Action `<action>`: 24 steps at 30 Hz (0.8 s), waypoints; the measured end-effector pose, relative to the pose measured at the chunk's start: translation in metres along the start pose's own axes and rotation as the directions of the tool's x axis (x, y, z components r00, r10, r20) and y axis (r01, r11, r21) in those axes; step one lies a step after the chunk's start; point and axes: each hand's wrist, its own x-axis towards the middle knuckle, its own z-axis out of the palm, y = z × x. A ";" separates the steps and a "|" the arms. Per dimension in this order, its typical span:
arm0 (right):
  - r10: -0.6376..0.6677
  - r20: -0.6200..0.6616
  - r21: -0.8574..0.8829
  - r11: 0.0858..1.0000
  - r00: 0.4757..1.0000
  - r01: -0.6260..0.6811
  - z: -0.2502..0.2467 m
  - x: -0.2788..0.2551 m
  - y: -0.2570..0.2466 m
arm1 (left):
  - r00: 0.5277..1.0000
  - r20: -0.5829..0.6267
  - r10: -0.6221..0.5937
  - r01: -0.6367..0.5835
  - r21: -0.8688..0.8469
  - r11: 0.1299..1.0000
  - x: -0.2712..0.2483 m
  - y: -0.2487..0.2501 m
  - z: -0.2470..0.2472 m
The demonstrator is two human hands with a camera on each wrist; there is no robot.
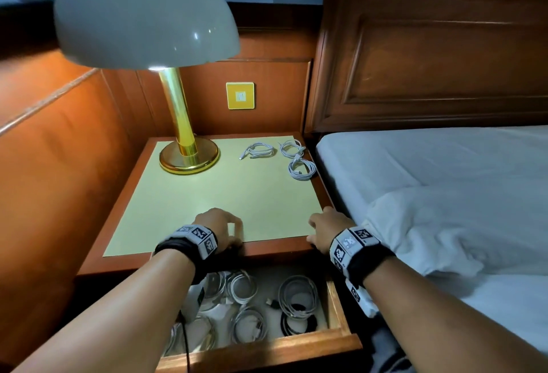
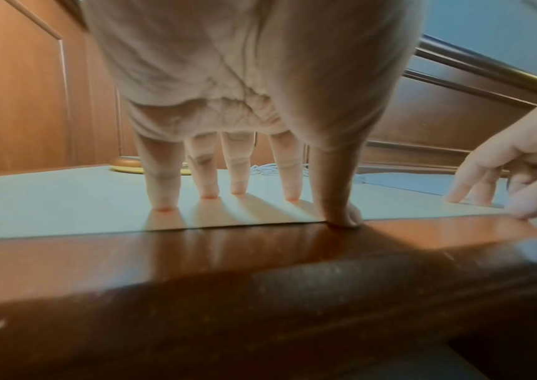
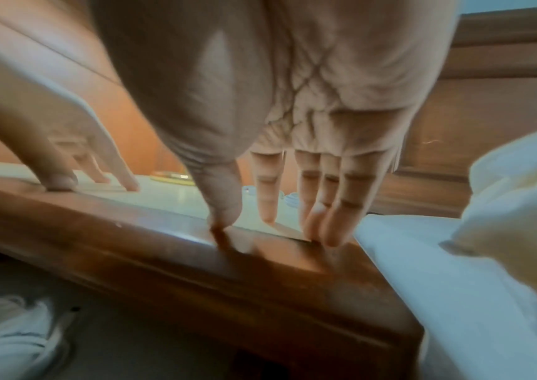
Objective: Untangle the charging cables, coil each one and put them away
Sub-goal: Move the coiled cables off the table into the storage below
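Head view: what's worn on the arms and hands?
Both forearms are bare, no sleeves or gloves. The left hand and right hand each sit ahead of a black wrist strap carrying a white block printed with black square fiducial markers. A thin black cable hangs from the left wrist unit.

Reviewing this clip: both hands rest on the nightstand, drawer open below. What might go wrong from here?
Three coiled cables lie near the nightstand's bed-side edge; a careless grab could knock one off. The open drawer is already crowded, so added coils may re-tangle. Fingertips of the left hand and right hand could shift the paper mat.
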 end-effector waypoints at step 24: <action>0.048 -0.018 0.309 0.950 0.999 -0.040 -0.014 0.153 -0.002 | 0.996 -0.011 -0.092 0.092 0.029 0.995 0.213 0.041 -0.048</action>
